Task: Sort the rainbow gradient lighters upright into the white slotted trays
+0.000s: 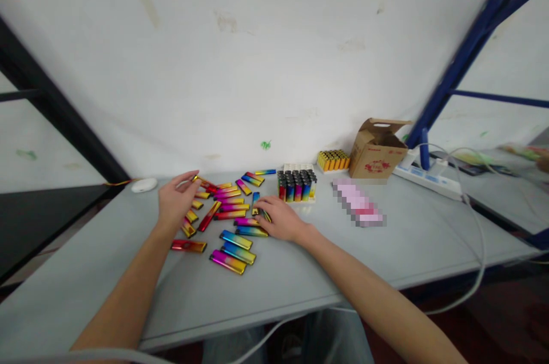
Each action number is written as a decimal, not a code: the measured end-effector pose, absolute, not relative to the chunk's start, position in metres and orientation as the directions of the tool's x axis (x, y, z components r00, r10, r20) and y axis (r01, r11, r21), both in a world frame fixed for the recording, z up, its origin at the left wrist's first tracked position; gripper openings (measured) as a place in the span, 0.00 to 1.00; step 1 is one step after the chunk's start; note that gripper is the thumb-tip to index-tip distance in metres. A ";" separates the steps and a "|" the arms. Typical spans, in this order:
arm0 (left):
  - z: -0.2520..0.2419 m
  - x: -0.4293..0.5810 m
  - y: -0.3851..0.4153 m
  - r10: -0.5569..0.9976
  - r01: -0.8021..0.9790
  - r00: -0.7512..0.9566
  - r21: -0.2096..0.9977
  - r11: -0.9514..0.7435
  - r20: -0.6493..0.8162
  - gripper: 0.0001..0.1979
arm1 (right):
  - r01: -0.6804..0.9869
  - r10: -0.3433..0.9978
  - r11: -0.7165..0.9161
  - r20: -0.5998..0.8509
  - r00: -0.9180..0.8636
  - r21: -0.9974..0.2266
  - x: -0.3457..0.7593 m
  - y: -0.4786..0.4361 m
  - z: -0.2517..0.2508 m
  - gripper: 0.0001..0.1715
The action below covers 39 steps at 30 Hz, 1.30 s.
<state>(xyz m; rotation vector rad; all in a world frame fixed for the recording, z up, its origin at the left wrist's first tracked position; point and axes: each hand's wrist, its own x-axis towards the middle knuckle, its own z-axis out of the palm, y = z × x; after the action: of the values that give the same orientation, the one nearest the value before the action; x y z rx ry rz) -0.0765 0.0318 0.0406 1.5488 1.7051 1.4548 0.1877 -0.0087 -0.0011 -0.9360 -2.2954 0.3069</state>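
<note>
Several shiny rainbow-coloured lighter cases [229, 212] lie scattered on the grey table [300, 272]. My left hand [175, 204] rests over the left part of the pile, fingers curled, with one case pinched at its fingertips near the far edge. My right hand [281, 218] lies flat on the table at the right side of the pile, fingers touching a blue case. Just beyond my right hand stands a tray of upright rainbow lighters [297, 185].
A tray of yellow lighters [333, 160] and an open cardboard box [376, 150] stand at the back. A pink packet [358, 208] lies to the right. A white power strip [429, 178] with cables sits far right. A white oval object [144, 185] lies back left.
</note>
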 end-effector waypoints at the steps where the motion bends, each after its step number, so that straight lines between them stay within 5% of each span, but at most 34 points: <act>1: 0.042 -0.074 0.031 0.897 0.396 -0.326 0.905 -0.158 0.300 0.26 | 0.547 0.706 0.708 0.475 -0.526 -0.446 0.188 -0.009 -0.001 0.15; 6: 0.041 -0.050 0.028 0.945 -0.073 -0.241 0.967 -0.244 0.220 0.19 | 0.425 0.807 0.588 0.462 -0.369 -0.688 0.183 -0.009 -0.003 0.27; 9: 0.036 -0.034 0.025 0.969 -0.203 -0.171 0.956 -0.212 0.178 0.18 | 0.228 0.891 0.419 0.349 -0.290 -0.879 0.178 -0.004 -0.006 0.27; 12: 0.032 -0.021 0.018 0.985 -0.278 -0.079 0.946 -0.169 0.153 0.20 | 0.011 0.902 0.336 0.318 -0.292 -0.942 0.174 -0.002 -0.003 0.26; 19: 0.024 -0.005 0.005 0.988 -0.114 0.073 0.985 -0.126 0.135 0.24 | -0.218 0.887 0.337 0.387 -0.253 -0.916 0.171 -0.010 0.014 0.25; 32: 0.035 0.013 -0.017 0.935 0.095 0.337 0.985 -0.147 0.107 0.21 | -0.335 0.920 0.321 0.375 -0.111 -0.886 0.174 -0.017 0.027 0.19; 39: 0.029 0.003 -0.004 0.973 0.174 0.160 0.966 -0.192 0.164 0.22 | -0.636 0.955 0.024 0.206 -0.213 -0.771 0.187 -0.016 0.041 0.23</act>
<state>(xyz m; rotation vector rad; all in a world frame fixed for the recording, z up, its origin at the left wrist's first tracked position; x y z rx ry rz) 0.0026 -0.0043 0.0290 1.5485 1.1450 1.1331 0.1871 -0.0162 0.0410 -0.4644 -0.9260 1.5549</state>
